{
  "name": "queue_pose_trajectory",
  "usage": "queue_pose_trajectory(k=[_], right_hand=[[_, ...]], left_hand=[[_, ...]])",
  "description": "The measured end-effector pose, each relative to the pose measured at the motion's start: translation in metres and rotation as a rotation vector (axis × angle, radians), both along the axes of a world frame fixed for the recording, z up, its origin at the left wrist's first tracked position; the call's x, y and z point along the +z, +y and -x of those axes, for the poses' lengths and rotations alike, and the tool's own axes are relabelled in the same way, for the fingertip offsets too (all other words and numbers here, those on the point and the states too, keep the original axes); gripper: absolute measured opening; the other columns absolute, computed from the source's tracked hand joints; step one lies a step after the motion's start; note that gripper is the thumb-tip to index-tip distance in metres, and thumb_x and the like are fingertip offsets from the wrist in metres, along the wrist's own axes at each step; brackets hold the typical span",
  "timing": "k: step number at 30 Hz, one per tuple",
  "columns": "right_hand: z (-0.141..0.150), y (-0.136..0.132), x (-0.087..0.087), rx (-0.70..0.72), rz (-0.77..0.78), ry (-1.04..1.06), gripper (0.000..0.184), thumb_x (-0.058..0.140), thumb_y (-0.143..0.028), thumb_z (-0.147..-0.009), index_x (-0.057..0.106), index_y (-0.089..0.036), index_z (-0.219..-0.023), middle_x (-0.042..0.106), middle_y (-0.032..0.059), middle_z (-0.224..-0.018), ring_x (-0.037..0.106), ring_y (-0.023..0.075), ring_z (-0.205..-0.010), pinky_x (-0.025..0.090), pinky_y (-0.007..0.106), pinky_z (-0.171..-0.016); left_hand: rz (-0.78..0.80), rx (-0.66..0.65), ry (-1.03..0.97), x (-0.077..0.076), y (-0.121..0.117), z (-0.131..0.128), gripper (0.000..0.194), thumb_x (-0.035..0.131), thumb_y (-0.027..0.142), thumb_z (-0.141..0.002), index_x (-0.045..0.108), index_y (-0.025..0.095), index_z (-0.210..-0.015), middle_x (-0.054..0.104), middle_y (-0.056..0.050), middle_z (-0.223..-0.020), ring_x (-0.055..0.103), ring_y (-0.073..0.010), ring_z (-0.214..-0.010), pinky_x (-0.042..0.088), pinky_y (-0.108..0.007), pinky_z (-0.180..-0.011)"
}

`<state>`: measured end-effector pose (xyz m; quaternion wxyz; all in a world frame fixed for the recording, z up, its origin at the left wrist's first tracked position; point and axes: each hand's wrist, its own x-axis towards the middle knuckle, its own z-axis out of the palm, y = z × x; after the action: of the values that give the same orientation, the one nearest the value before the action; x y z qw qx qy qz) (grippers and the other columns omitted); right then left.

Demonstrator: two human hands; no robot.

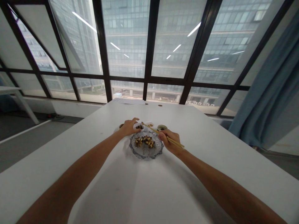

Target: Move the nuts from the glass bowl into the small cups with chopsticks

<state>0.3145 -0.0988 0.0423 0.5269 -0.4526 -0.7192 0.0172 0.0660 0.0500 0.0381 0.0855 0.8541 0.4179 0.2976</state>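
Note:
My left hand (129, 127) has its fingers closed round the side of a small white bowl (135, 125), which holds small dark brown pieces. In my right hand (170, 140) is a pair of wooden chopsticks (153, 129); the tips point left and lie over the area just right of that bowl. Whether the tips grip anything is too small to tell. Below both hands stands a scalloped clear glass dish (146, 154) with a heap of brown and pale nuts or seeds (144, 142) toward its far side.
Another white dish (151, 124) with pale pieces sits behind the chopsticks. A small greenish bowl (162, 127) stands beyond my right hand. A dark round item (121, 125) is partly hidden by my left hand. Papers (128, 101) and a brown disc (160, 105) lie at the white table's far end.

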Motion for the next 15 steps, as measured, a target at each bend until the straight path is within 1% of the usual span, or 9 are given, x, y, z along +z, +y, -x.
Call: queue_pose_trajectory(k=[3, 6, 9, 11, 13, 15], right_hand=[[0.012, 0.018, 0.011, 0.076, 0.033, -0.045, 0.043, 0.055, -0.061, -0.095, 0.070, -0.025, -0.078, 0.070, 0.0029, -0.068, 0.065, 0.0190, -0.063, 0.052, 0.030, -0.062], [0.011, 0.022, 0.015, 0.076, 0.102, 0.029, 0.047, 0.053, -0.064, -0.096, 0.068, -0.023, -0.077, 0.069, 0.0034, -0.065, 0.062, 0.0179, -0.059, 0.049, 0.028, -0.056], [-0.001, 0.009, 0.017, 0.058, 0.152, 0.161, 0.052, 0.048, -0.066, -0.099, 0.066, -0.021, -0.078, 0.067, 0.0040, -0.064, 0.060, 0.0166, -0.053, 0.046, 0.027, -0.049], [-0.010, -0.005, 0.019, 0.062, 0.185, 0.196, 0.055, 0.047, -0.068, -0.098, 0.066, -0.021, -0.078, 0.066, 0.0035, -0.061, 0.059, 0.0158, -0.049, 0.045, 0.026, -0.045], [-0.017, -0.018, 0.023, 0.054, 0.222, 0.156, 0.057, 0.046, -0.070, -0.097, 0.066, -0.021, -0.076, 0.065, 0.0029, -0.058, 0.058, 0.0155, -0.046, 0.044, 0.026, -0.043], [-0.021, -0.028, 0.026, 0.039, 0.233, 0.047, 0.060, 0.046, -0.071, -0.097, 0.065, -0.022, -0.071, 0.064, 0.0026, -0.055, 0.058, 0.0156, -0.045, 0.043, 0.026, -0.043]], left_hand=[[0.005, 0.001, -0.017, -0.001, 0.000, -0.003, 0.059, 0.082, 0.040, -0.073, 0.058, 0.027, -0.125, 0.077, -0.008, -0.115, 0.070, -0.0320, -0.114, 0.050, -0.046, -0.102], [0.014, -0.013, -0.015, -0.001, 0.000, -0.007, 0.058, 0.080, 0.038, -0.075, 0.057, 0.025, -0.127, 0.075, -0.010, -0.118, 0.068, -0.0321, -0.116, 0.051, -0.045, -0.101], [-0.010, 0.002, 0.012, -0.001, -0.002, -0.008, 0.053, 0.075, 0.038, -0.080, 0.057, 0.023, -0.128, 0.072, -0.011, -0.125, 0.067, -0.0318, -0.116, 0.051, -0.045, -0.101], [-0.051, 0.031, 0.014, -0.002, -0.008, -0.006, 0.048, 0.071, 0.042, -0.083, 0.060, 0.023, -0.126, 0.071, -0.011, -0.125, 0.066, -0.0320, -0.117, 0.050, -0.046, -0.104], [-0.093, 0.051, -0.007, -0.005, -0.016, -0.001, 0.042, 0.066, 0.046, -0.088, 0.063, 0.023, -0.123, 0.071, -0.010, -0.123, 0.065, -0.0315, -0.118, 0.048, -0.047, -0.107], [-0.127, 0.037, -0.037, -0.010, -0.027, 0.007, 0.036, 0.058, 0.046, -0.093, 0.065, 0.024, -0.120, 0.072, -0.009, -0.123, 0.064, -0.0296, -0.120, 0.046, -0.046, -0.109]])
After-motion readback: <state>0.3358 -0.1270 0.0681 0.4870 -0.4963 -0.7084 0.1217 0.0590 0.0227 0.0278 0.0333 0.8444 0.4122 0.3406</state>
